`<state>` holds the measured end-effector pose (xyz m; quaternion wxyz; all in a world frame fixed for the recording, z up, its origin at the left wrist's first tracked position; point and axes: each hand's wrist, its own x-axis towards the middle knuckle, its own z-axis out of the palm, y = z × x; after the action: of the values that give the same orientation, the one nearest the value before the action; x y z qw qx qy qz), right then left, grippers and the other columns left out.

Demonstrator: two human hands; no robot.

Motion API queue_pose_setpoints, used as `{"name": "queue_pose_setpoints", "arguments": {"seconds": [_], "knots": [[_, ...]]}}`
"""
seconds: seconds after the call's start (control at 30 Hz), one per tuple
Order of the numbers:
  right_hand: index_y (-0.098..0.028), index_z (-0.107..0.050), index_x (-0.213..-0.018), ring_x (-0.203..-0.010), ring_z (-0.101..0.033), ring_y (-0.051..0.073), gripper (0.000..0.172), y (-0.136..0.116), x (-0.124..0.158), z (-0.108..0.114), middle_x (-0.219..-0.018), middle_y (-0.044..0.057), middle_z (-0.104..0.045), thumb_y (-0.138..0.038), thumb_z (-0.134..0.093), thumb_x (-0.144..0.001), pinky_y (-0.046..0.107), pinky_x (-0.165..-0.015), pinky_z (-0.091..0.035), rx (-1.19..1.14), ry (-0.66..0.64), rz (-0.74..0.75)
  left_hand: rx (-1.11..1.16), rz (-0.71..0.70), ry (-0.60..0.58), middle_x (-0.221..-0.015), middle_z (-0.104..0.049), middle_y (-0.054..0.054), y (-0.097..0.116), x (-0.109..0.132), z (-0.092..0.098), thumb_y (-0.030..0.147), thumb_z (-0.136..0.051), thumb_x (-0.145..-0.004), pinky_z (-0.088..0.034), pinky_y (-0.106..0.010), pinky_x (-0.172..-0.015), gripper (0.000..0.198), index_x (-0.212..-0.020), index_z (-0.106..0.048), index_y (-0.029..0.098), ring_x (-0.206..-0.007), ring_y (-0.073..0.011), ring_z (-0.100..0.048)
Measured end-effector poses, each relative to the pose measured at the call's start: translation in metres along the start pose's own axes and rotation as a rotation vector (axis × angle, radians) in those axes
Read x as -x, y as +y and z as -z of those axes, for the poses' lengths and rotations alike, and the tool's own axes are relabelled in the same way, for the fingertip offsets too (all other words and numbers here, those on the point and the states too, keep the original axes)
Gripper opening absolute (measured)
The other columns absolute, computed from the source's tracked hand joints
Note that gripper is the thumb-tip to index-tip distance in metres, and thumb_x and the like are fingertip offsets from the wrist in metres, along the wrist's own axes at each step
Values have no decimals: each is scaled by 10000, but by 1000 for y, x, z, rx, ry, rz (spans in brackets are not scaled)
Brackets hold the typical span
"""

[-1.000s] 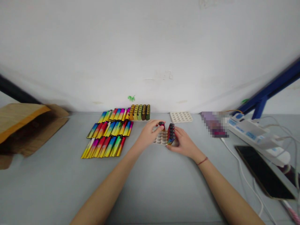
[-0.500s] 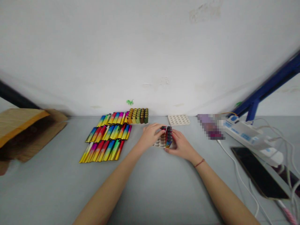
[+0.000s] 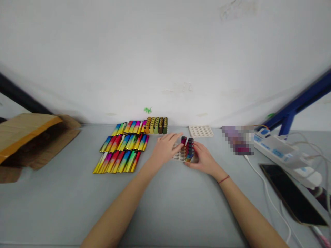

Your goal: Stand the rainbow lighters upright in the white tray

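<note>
A white tray (image 3: 177, 156) with round holes lies in front of me, partly hidden by my hands. Along its right side stands a row of shiny coloured lighters (image 3: 190, 148) with dark tops. One more lighter (image 3: 183, 140), reddish with a dark top, stands upright at the far end of the column beside that row. My left hand (image 3: 165, 148) is just left of this lighter, its fingers stretched out and the thumb apart, holding nothing. The fingers and thumb of my right hand (image 3: 204, 159) curl around the right side of the row, steadying it.
Left of my hands lie three rows of rainbow metallic lighters (image 3: 120, 162). A block of upright pieces (image 3: 156, 125) and a second white holed tray (image 3: 201, 131) are by the wall. An open cardboard box (image 3: 31, 137) is far left; phone (image 3: 291, 193), power strip (image 3: 274, 148) and cables at right.
My left fingers have opened and drawn back from the lighter, which now stands by itself beside the row. My right hand stays at the row. The whole view has shifted slightly.
</note>
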<state>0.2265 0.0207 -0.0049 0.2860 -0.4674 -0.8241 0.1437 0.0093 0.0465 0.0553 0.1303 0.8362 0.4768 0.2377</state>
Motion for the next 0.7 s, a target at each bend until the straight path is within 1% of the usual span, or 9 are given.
{"name": "queue_pose_setpoints", "arguments": {"seconds": [0.07,0.13,0.23,0.3,0.43,0.57,0.63,0.7], "knots": [[-160,-508,-1328,-1262,-505,334,693,1,0,0,-1358,181,-546,-451,-731,-740,531,-1091,-394,3,-4,-2,-103,100,57,-1249,-664,-112,-8,10,12,354,-497,-940,-412,-396,-947,403,-1306,-579,209,-1149,-276,-583],[-166,-506,-1332,-1264,-504,338,692,1,1,-1,-1362,179,-544,-452,-728,-743,540,-1090,-393,5,-6,-1,-261,257,111,-1161,-686,-136,-19,20,25,328,-449,-950,-414,-424,-917,354,-1194,-659,181,-1088,-306,-589],[-160,-511,-1322,-1267,-503,341,684,2,1,-1,-1359,182,-546,-459,-727,-746,542,-1093,-392,15,-3,0,-453,474,120,-1130,-680,-169,-36,31,41,346,-426,-944,-419,-467,-860,364,-1088,-709,167,-1064,-356,-572],[-146,-520,-1308,-1260,-508,338,670,2,2,-1,-1353,190,-548,-458,-724,-751,535,-1096,-395,20,-1,0,-510,555,97,-1142,-674,-176,-44,35,46,387,-451,-926,-423,-480,-842,372,-1092,-706,174,-1072,-373,-560],[-121,-525,-1293,-1250,-513,338,665,2,3,-2,-1344,203,-551,-452,-721,-751,537,-1095,-400,34,3,0,-538,602,64,-1178,-663,-180,-47,36,42,398,-475,-910,-418,-491,-848,385,-1143,-678,168,-1084,-376,-556],[-140,-512,-1312,-1254,-511,341,673,2,3,-2,-1346,193,-550,-454,-717,-752,551,-1092,-398,33,13,8,-556,597,85,-1193,-649,-193,-44,35,38,347,-452,-920,-415,-481,-833,403,-1218,-635,147,-1069,-368,-568],[-158,-505,-1325,-1256,-511,343,674,1,3,-2,-1351,187,-548,-456,-713,-757,556,-1090,-397,25,9,10,-562,598,78,-1181,-651,-193,-45,35,38,332,-437,-926,-410,-476,-831,390,-1205,-646,155,-1062,-365,-574],[-162,-500,-1331,-1258,-509,344,675,0,2,-1,-1356,188,-545,-460,-707,-763,557,-1089,-395,24,5,7,-561,596,56,-1162,-657,-193,-46,35,37,323,-411,-938,-407,-478,-832,378,-1152,-674,159,-1056,-367,-581]]}}
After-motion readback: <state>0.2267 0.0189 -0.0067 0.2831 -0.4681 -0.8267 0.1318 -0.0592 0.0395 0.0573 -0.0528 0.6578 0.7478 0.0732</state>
